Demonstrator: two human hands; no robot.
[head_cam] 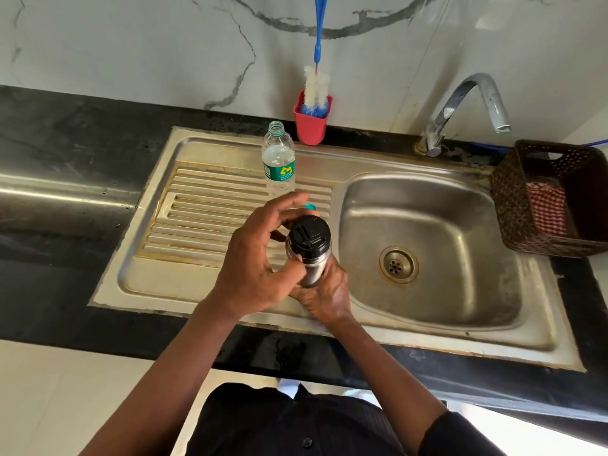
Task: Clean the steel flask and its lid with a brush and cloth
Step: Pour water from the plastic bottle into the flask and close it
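The steel flask [311,273] stands upright above the drainboard, its black lid [309,234] on top. My right hand [325,296] grips the flask's body from below and behind. My left hand [255,261] curls round the flask's upper part just under the lid, thumb on the near side. A bottle brush [316,90] with white and blue bristles and a blue handle stands in a red cup [311,125] at the wall. A red checked cloth [547,209] lies in the brown basket [513,205] on the right.
An uncapped plastic water bottle [279,159] stands on the drainboard [197,212], and a small teal cap [311,207] lies behind my left hand. The steel sink basin [427,225] sits to the right under the tap [460,106]. Black countertop [59,133] surrounds it.
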